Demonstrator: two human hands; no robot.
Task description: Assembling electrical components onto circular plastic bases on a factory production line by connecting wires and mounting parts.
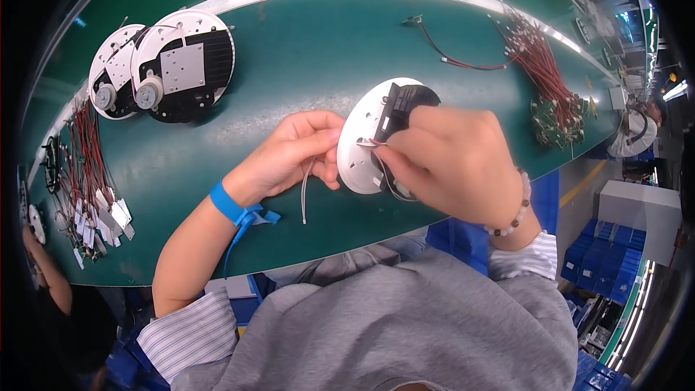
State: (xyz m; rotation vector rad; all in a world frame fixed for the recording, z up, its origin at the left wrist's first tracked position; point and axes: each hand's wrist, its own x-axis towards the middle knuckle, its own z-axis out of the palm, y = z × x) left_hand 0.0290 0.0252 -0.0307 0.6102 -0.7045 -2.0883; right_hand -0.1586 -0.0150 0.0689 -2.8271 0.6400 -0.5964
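A white round plate (356, 127) with a black part (398, 112) fixed to its face is tilted up on edge in front of me. The fingers of my left hand (300, 148) are closed at its left rim. Below them hangs a thin pale wire (305, 199). At a hole near the plate's middle, my right hand (456, 159) pinches thin red and white wires (372, 143). Its fingertips are partly hidden behind the hand. A blue strap (228, 203) circles my left wrist, and a bead bracelet (517, 210) is on my right.
Two similar white-and-black round assemblies (184, 65) lie at the far left. Bundled red wires with small boards are at left (88, 152) and right (539, 58). A loose red cable (470, 66) lies at the back. Blue bins (604, 261) stand at right. Another person's arm (54, 275) shows at left.
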